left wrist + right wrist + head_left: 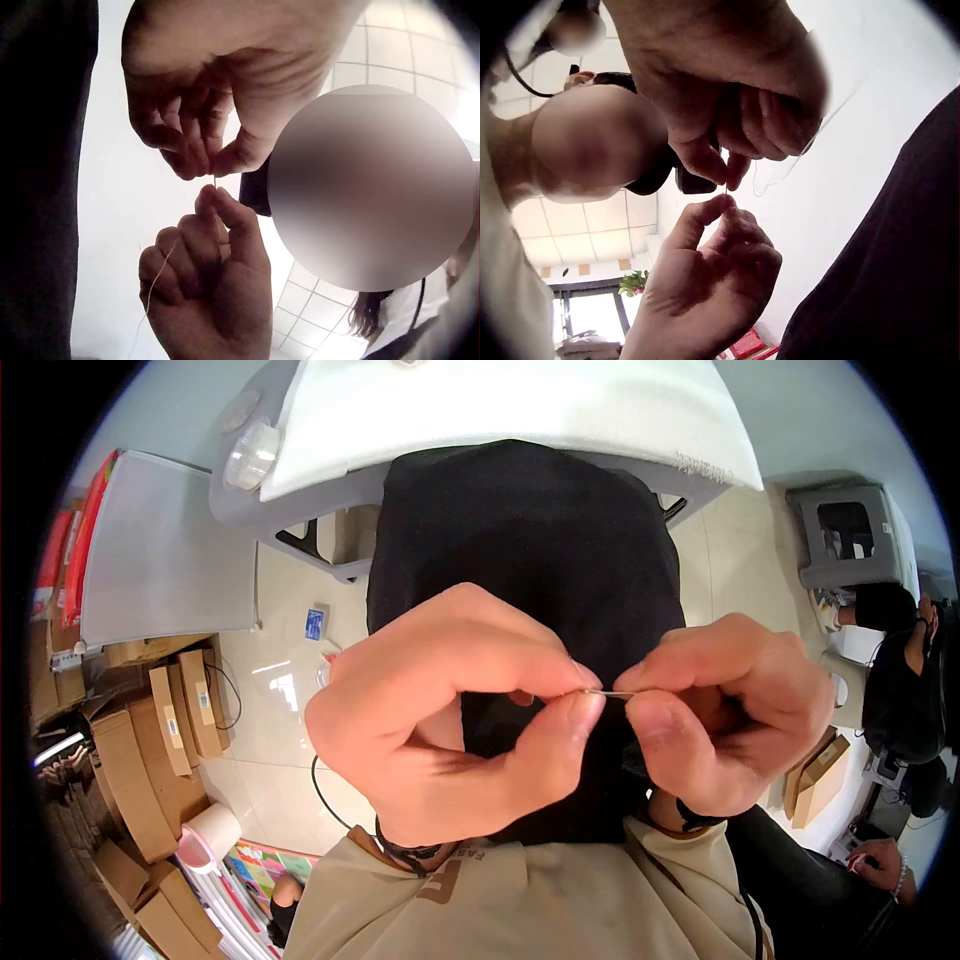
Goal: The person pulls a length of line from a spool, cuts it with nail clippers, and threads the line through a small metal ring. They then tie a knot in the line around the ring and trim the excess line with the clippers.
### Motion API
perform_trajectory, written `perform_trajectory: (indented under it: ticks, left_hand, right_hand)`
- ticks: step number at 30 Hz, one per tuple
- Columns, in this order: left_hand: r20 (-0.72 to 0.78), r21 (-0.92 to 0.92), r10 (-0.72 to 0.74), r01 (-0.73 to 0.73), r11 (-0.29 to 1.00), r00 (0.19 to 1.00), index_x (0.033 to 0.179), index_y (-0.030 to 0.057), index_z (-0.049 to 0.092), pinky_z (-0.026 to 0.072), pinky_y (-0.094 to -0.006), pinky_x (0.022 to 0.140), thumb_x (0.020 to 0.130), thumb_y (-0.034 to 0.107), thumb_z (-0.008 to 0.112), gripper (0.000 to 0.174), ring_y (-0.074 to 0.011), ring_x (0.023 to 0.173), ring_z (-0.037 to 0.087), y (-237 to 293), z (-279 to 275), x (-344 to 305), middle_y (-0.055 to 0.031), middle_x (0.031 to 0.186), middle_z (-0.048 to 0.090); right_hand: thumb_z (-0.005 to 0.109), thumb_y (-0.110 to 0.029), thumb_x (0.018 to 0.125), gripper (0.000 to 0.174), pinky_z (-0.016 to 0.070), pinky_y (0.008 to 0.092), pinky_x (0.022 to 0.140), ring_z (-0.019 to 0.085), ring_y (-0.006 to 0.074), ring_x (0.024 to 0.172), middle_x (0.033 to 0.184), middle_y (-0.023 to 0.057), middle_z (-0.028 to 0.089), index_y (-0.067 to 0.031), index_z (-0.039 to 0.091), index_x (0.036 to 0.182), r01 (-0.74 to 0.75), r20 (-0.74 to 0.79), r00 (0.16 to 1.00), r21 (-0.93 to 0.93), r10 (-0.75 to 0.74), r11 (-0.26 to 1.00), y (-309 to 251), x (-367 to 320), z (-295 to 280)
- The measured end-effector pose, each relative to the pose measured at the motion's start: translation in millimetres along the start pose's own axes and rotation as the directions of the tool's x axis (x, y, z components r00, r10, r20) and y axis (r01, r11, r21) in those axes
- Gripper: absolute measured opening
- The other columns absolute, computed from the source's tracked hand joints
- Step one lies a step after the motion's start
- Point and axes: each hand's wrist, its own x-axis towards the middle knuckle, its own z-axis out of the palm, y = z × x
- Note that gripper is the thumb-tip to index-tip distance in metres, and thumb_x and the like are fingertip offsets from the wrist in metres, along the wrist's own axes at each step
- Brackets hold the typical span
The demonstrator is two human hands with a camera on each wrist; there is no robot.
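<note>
Between my two hands a thin sewing needle (615, 694) lies nearly level in the head view, over the black-covered lap. Thumb and index finger of my left hand (440, 710) pinch its left end, where a small golden glint shows. From the other side my right hand (735, 705) pinches the needle the same way, its other fingers curled in. A pale thread (154, 289) trails by the right hand in the left wrist view. In the right wrist view the thread (810, 150) loops loosely beside that hand. Both needle ends are hidden by the fingertips.
A table with a white cover (520, 405) stands in front, a clear round container (252, 455) at its left corner. Cardboard boxes (140, 780) and a small blue box (315, 624) are on the floor at left. Another person's hand (878, 863) shows at lower right.
</note>
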Motion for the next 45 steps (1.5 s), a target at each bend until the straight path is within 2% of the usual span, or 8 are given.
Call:
perform_trajectory:
  ticks: [9, 12, 17, 23, 29, 31, 39, 45]
  left_hand:
    - [-0.175, -0.164, -0.033, 0.004, 0.986, 0.984, 0.078, -0.0026, 0.052, 0.0383, -0.0252, 0.047, 0.078, 0.004, 0.06, 0.01, -0.0156, 0.051, 0.047, -2, 14, -6, -0.0135, 0.068, 0.053]
    - [-0.383, -0.074, 0.029, -0.062, 0.995, 0.923, 0.074, -0.0057, 0.059, 0.0399, -0.023, 0.049, 0.062, -0.013, 0.066, 0.015, -0.0144, 0.053, 0.054, -3, 25, -8, -0.0129, 0.066, 0.06]
    - [-0.139, 0.291, 0.234, -0.187, 0.938, 0.962, 0.072, -0.0045, 0.062, 0.0397, -0.0233, 0.043, 0.056, -0.012, 0.067, 0.019, -0.0164, 0.049, 0.053, 1, 17, -1, -0.0133, 0.063, 0.058]
    - [0.064, -0.258, -0.018, 0.034, 0.966, 0.998, 0.069, -0.0059, 0.062, 0.041, -0.0239, 0.046, 0.054, -0.012, 0.065, 0.017, -0.019, 0.051, 0.056, 4, 15, -5, -0.0139, 0.063, 0.06]
    - [0.158, -0.594, -0.064, 0.147, 0.791, 0.985, 0.07, -0.0078, 0.061, 0.0418, -0.0258, 0.05, 0.058, -0.011, 0.064, 0.013, -0.0187, 0.055, 0.056, 1, 17, -10, -0.0155, 0.065, 0.061]
    - [0.079, -0.642, -0.12, 0.142, 0.753, 0.99, 0.071, -0.0079, 0.061, 0.0412, -0.0254, 0.05, 0.059, -0.011, 0.064, 0.013, -0.018, 0.054, 0.055, 3, 22, -15, -0.0159, 0.065, 0.06]
    - [-0.313, -0.35, -0.028, -0.088, 0.932, 0.949, 0.08, -0.0063, 0.059, 0.0416, -0.0245, 0.053, 0.068, -0.011, 0.064, 0.013, -0.0155, 0.06, 0.054, 5, 39, -16, -0.0127, 0.072, 0.058]
    - [-0.235, 0.225, 0.269, -0.217, 0.95, 0.934, 0.074, -0.0054, 0.06, 0.042, -0.0234, 0.048, 0.061, -0.012, 0.066, 0.016, -0.0157, 0.054, 0.055, 12, 36, -13, -0.0121, 0.065, 0.059]
  right_hand:
    - [0.062, 0.006, 0.064, 0.012, 0.0179, 0.0196, 0.036, 0.032, 0.0007, 0.037, 0.049, -0.0001, 0.05, 0.0042, 0.062, 0.076, 0.086, -0.157, 0.984, 0.012, -0.083, 0.996, 3, -3, 17]
    - [0.063, 0.004, 0.06, 0.015, 0.0271, 0.0246, 0.037, 0.04, 0.0099, 0.04, 0.052, 0.002, 0.048, 0.0005, 0.061, 0.074, 0.127, -0.148, 0.975, -0.245, -0.167, 0.961, -3, 0, 19]
    - [0.064, 0.003, 0.048, 0.018, 0.0267, 0.0262, 0.034, 0.038, 0.0158, 0.037, 0.049, 0.0031, 0.04, -0.0002, 0.059, 0.065, 0.382, 0.091, 0.911, -0.552, -0.402, 0.741, -14, 1, -1]
    - [0.063, 0.006, 0.051, 0.013, 0.0205, 0.0249, 0.033, 0.034, 0.0144, 0.033, 0.046, 0.0018, 0.038, -0.0012, 0.059, 0.061, 0.402, 0.182, 0.9, 0.008, -0.397, 0.916, -7, 14, -17]
    - [0.062, 0.01, 0.059, 0.013, 0.0217, 0.0208, 0.038, 0.038, 0.0058, 0.04, 0.052, 0.006, 0.053, 0.0047, 0.062, 0.07, -0.203, 0.221, 0.971, 0.551, 0.093, 0.81, 2, 7, -9]
    - [0.064, 0.005, 0.067, 0.007, 0.0265, 0.0197, 0.039, 0.04, 0.0038, 0.043, 0.053, 0.0021, 0.052, 0.0004, 0.063, 0.072, -0.173, 0.11, 0.984, 0.461, 0.137, 0.871, -1, 0, -3]
    - [0.067, 0.003, 0.07, 0.015, 0.0384, 0.0248, 0.042, 0.054, 0.0182, 0.047, 0.06, 0.009, 0.057, -0.0006, 0.066, 0.085, 0.107, -0.248, 0.962, -0.037, -0.113, 0.994, -15, -24, 18]
    - [0.066, 0.003, 0.063, 0.016, 0.0379, 0.029, 0.042, 0.049, 0.0213, 0.047, 0.059, 0.0073, 0.049, -0.0037, 0.059, 0.075, 0.145, -0.019, 0.988, -0.21, -0.152, 0.967, -32, -30, 0]
